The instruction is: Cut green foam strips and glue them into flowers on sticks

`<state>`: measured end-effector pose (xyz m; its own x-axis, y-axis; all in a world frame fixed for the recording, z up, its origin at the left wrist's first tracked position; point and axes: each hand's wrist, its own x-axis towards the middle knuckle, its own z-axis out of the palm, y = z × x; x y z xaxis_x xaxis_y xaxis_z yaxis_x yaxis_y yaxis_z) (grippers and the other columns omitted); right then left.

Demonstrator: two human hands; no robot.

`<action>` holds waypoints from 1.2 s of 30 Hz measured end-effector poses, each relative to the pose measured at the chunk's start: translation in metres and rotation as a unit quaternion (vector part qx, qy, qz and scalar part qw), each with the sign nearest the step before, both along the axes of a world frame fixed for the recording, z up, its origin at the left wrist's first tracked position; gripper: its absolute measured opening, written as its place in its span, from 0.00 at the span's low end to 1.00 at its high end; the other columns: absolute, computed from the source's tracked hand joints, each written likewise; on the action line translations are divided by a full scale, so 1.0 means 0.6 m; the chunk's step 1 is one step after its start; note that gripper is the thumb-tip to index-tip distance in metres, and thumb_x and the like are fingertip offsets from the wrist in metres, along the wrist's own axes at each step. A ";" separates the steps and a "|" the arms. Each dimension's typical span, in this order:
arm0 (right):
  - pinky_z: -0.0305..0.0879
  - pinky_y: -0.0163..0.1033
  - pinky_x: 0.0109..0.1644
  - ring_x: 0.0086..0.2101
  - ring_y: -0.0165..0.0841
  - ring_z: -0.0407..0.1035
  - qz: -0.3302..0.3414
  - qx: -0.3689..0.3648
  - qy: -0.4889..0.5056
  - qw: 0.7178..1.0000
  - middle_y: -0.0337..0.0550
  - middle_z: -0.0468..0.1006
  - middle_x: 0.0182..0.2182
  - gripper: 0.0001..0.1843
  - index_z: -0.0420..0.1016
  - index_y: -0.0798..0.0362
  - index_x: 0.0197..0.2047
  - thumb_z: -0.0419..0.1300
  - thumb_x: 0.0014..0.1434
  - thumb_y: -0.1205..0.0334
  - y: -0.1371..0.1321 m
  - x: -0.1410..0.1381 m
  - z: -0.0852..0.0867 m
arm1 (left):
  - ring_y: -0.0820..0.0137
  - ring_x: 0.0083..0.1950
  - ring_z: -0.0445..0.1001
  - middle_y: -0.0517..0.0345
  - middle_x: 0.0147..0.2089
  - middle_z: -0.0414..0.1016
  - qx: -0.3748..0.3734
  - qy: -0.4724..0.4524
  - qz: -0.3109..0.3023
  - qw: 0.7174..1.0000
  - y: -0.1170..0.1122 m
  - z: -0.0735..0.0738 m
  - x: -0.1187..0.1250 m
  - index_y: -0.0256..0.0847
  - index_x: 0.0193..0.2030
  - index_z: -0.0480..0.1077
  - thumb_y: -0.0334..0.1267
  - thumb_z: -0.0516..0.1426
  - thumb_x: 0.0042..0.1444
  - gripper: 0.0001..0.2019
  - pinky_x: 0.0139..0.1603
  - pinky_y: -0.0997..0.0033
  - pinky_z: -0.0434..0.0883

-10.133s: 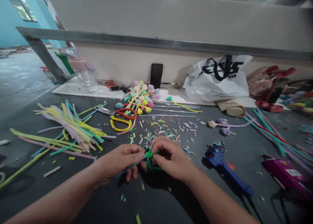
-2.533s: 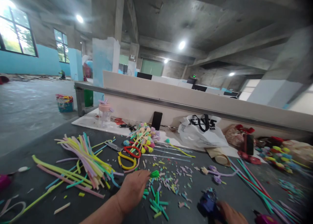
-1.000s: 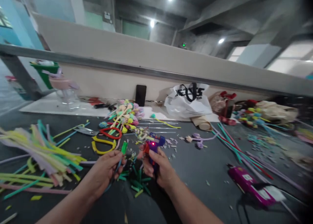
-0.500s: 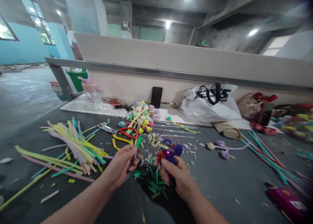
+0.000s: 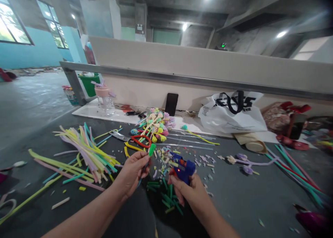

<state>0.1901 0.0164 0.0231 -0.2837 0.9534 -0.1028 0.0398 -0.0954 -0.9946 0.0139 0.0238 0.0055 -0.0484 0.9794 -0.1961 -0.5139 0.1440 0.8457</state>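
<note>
My left hand (image 5: 134,172) is closed around a thin stem topped by a green pipe-cleaner bud (image 5: 152,149), held upright above the dark table (image 5: 234,196). My right hand (image 5: 188,193) grips a blue hot glue gun (image 5: 182,166), its nozzle pointing left toward the bud, a small gap between them. Short green pipe-cleaner pieces (image 5: 163,193) lie on the table below and between both hands.
A heap of pastel pipe cleaners (image 5: 83,151) lies left. Scissors with red and yellow handles (image 5: 135,142), finished pipe-cleaner flowers (image 5: 156,122), a black phone (image 5: 171,104), a white plastic bag (image 5: 231,111) and a pink-lidded cup (image 5: 104,99) sit behind. A magenta glue gun (image 5: 314,220) lies at the right edge.
Both hands have risen slightly. The bud and the glue gun's nozzle have come a little closer together. The view has tilted up and shifted left.
</note>
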 end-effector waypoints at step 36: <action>0.48 0.28 0.12 0.08 0.21 0.50 -0.022 0.029 -0.073 0.997 0.30 0.59 0.05 0.20 0.67 0.55 0.24 0.60 0.46 0.45 -0.007 -0.013 -0.020 | 0.77 0.15 0.62 0.67 0.15 0.63 0.014 0.128 0.070 0.989 0.007 -0.007 0.005 0.39 0.25 0.62 0.37 0.56 0.44 0.06 0.14 0.80 0.60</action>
